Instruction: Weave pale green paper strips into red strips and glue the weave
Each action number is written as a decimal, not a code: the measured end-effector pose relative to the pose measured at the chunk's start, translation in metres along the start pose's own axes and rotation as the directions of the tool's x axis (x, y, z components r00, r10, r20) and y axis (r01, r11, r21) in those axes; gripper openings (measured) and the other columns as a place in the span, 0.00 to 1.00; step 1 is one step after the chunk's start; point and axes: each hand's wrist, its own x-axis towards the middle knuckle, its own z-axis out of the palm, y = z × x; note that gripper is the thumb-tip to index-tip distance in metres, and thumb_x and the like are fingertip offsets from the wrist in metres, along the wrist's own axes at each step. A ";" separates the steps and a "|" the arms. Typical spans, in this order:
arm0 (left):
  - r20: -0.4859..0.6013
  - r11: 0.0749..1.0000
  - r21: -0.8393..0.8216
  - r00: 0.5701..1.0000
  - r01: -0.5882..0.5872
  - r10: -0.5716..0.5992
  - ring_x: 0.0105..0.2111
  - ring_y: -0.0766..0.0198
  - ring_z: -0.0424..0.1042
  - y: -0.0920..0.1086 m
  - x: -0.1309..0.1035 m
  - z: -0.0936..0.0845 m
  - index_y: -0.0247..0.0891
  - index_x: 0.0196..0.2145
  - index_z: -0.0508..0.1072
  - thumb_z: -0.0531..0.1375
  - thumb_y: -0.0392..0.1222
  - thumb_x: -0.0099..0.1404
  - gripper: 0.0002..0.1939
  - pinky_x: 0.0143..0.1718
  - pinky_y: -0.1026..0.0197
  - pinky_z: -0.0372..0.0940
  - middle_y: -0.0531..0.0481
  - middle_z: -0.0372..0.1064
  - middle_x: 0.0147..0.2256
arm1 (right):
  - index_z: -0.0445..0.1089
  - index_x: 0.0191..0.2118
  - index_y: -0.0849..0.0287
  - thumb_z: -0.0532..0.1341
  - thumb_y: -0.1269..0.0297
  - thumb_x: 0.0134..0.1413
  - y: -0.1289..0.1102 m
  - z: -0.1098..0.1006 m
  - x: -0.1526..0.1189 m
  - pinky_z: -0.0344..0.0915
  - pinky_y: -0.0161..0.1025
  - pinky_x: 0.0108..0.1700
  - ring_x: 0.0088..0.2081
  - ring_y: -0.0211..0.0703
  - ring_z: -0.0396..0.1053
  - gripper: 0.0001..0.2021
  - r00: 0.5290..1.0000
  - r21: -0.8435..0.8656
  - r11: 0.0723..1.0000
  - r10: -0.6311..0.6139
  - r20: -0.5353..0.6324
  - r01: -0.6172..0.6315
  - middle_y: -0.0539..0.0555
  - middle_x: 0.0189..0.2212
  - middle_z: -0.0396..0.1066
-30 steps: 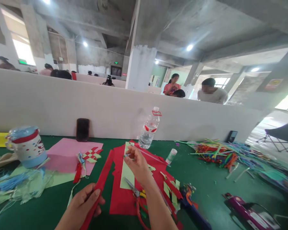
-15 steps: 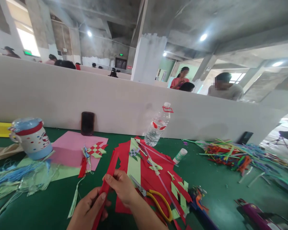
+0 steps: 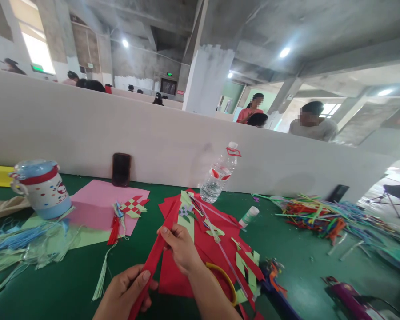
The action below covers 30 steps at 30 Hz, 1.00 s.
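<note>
A long folded red paper strip (image 3: 158, 249) slants up between my hands at the lower middle. My left hand (image 3: 128, 289) is closed round its lower part, thumb on top. Higher up, my right hand (image 3: 180, 246) pinches the strip between thumb and fingers. Red paper sheets (image 3: 176, 275) lie beneath my right arm, with a light green strip (image 3: 190, 229) across them. My right forearm hides most of the scissors; a yellow handle (image 3: 231, 284) shows beside it. A red-and-green woven paper piece (image 3: 133, 206) rests on pink paper (image 3: 93, 200).
A water bottle (image 3: 219, 175) and a glue stick (image 3: 249, 218) stand behind the red sheets. To the left are a blue-lidded cup (image 3: 45, 191), tassels (image 3: 16, 244) and a phone (image 3: 121, 170). Colourful strips (image 3: 316, 218) and a purple tool (image 3: 350, 298) lie right.
My right hand has moved up and right along the red strip, farther from my left hand. My right forearm now covers the scissors' metal part. The view has shifted slightly.
</note>
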 end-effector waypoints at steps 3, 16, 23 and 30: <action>-0.001 1.000 0.021 1.000 0.005 -0.005 0.19 0.64 0.68 -0.002 0.000 0.001 0.39 0.28 0.76 0.58 0.72 0.55 0.30 0.24 0.63 0.64 0.51 0.73 0.19 | 0.76 0.30 0.60 0.70 0.39 0.41 -0.005 -0.007 0.002 0.56 0.33 0.26 0.22 0.34 0.58 0.26 0.999 0.020 1.000 -0.017 -0.045 0.018 0.46 0.20 0.63; 0.014 0.999 0.007 0.999 0.035 -0.035 0.18 0.66 0.68 -0.013 0.002 0.000 0.38 0.32 0.78 0.61 0.72 0.53 0.31 0.23 0.63 0.62 0.46 0.79 0.26 | 0.77 0.30 0.61 0.73 0.42 0.39 -0.020 -0.027 0.008 0.55 0.33 0.26 0.22 0.33 0.58 0.24 0.984 0.107 0.989 -0.081 -0.159 0.099 0.48 0.22 0.67; 0.148 0.998 -0.001 0.987 0.058 -0.057 0.17 0.72 0.64 -0.012 0.003 -0.006 0.36 0.29 0.78 0.63 0.72 0.51 0.32 0.21 0.66 0.58 0.46 0.78 0.27 | 0.74 0.29 0.60 0.74 0.43 0.38 -0.030 -0.039 0.009 0.55 0.34 0.26 0.23 0.33 0.58 0.23 0.972 0.144 0.981 -0.099 -0.214 0.131 0.47 0.23 0.67; 0.206 0.975 -0.208 0.978 0.072 -0.028 0.24 0.64 0.73 0.006 -0.013 0.007 0.38 0.39 0.75 0.69 0.66 0.49 0.30 0.27 0.62 0.63 0.49 0.77 0.30 | 0.75 0.31 0.61 0.72 0.39 0.38 -0.014 -0.010 0.001 0.55 0.32 0.25 0.23 0.33 0.60 0.27 0.994 0.112 0.993 -0.034 -0.100 0.045 0.47 0.21 0.67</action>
